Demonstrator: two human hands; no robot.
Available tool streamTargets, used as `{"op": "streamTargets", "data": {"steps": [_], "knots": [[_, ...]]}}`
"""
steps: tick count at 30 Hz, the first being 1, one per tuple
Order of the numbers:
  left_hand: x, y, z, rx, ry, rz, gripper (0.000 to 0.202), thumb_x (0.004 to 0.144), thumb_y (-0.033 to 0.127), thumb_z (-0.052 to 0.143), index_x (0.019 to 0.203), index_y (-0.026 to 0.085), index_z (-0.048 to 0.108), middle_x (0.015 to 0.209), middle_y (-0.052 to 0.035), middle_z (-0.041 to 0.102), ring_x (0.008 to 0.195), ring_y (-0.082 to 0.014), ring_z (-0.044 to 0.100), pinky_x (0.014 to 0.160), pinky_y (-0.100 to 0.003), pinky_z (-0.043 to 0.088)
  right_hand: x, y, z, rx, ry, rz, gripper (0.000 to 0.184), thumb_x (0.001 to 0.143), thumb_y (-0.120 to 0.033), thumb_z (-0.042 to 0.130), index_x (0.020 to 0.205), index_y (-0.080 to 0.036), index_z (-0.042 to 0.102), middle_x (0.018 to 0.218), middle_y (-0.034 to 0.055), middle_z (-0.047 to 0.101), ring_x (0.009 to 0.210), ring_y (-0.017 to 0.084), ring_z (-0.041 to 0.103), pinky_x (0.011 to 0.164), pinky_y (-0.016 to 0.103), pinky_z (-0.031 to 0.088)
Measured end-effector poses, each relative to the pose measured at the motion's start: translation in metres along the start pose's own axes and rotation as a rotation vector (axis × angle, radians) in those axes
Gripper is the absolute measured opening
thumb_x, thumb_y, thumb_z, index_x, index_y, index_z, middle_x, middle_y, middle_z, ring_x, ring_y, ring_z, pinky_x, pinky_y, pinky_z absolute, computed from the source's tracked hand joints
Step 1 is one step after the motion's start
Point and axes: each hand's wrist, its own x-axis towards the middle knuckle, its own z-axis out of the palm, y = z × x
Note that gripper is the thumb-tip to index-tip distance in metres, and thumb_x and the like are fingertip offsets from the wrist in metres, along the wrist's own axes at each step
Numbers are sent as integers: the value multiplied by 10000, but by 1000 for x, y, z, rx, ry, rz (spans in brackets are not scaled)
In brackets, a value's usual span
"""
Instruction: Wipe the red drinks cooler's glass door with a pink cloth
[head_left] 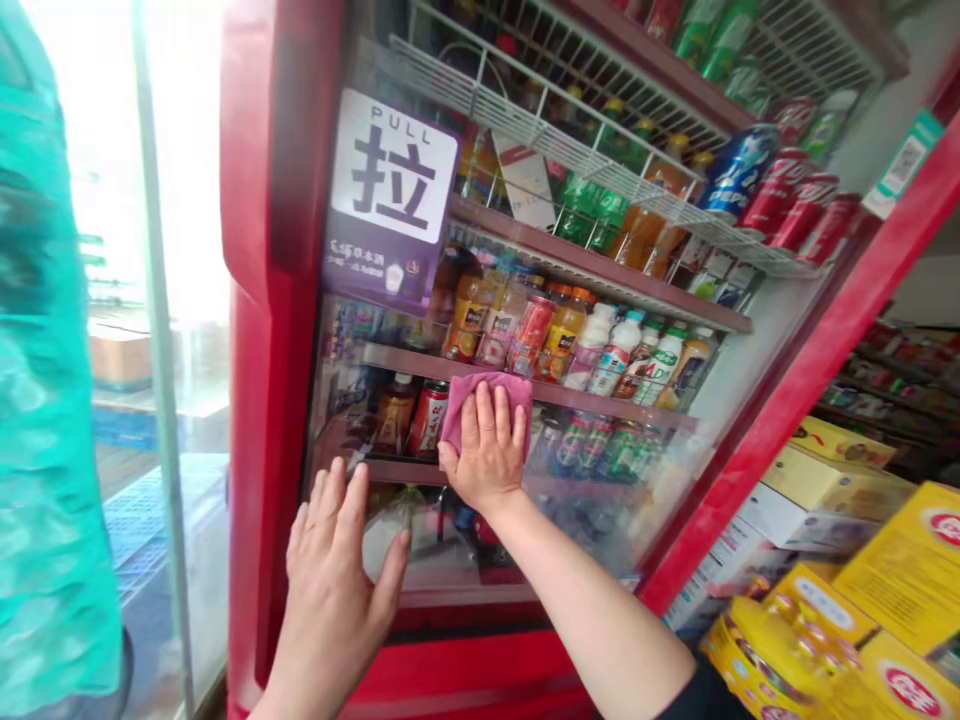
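Observation:
A pink cloth (466,392) lies flat against the glass door (600,505) of a red drinks fridge. My right hand (487,445) presses on it with fingers stretched out, and the cloth shows around the fingertips. Lower and to the left, my left hand (337,560) is raised with its fingers extended and thumb apart, holding nothing. It is near the door's left side; whether it touches the glass I cannot tell. Above it a purple sign (390,200) reading PULL is stuck to the glass. Bottles (566,335) and cans stand on shelves behind the door.
The red fridge frame (262,420) runs down the left side. Yellow boxes (904,570) and other cartons are stacked at the right. Farther left are a glass pane with a pale metal edge (161,350) and a blurred turquoise plastic covering (49,420).

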Motion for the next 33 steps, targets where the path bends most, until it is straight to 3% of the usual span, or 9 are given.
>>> {"op": "streamTargets", "data": {"steps": [8,12,15,18,22,33], "knots": [[-29,-27,-36,85,-49,-25,808,1064,390,569,1776,198,237,1768,-201,323,1666,-379,298,1306,-637,335,24,-117,32,155,-57,-82,717,1074,-525,598,1646,-103,503,1817,91,187,1734,287,-6,1400,548,-26],[-34,-38,-54,115,-37,-47,825,1064,415,582,1785,210,238,1751,-222,347,1648,-406,328,1290,-662,348,12,-164,45,235,-75,-83,647,1113,-429,509,1656,-79,479,1822,117,152,1731,312,43,1373,566,217],[-33,-40,-60,136,-49,-44,838,1064,439,580,1790,211,230,1749,-242,338,1636,-444,335,1273,-697,350,3,-172,48,231,-77,-87,640,1126,-388,465,1678,-64,442,1824,131,141,1729,317,73,1309,536,360],[-29,-32,-57,123,-80,-41,844,1061,463,579,1789,214,231,1761,-243,313,1632,-458,334,1267,-711,354,-3,-155,43,191,-33,-180,644,1130,-373,463,1698,-73,418,1824,118,171,1718,289,144,1316,476,359],[-26,-16,-38,101,-111,-11,847,1057,453,590,1786,214,232,1773,-233,293,1635,-467,321,1269,-719,347,-20,-114,29,143,5,-243,655,1103,-347,500,1703,-94,428,1819,95,211,1705,263,193,1342,445,310],[-20,24,47,69,-234,110,891,1041,443,617,1790,193,203,1794,-235,235,1652,-458,283,1291,-679,324,-115,28,-9,72,-75,-169,606,1097,-497,519,1624,-201,560,1784,19,318,1696,241,212,1401,497,127]]}}
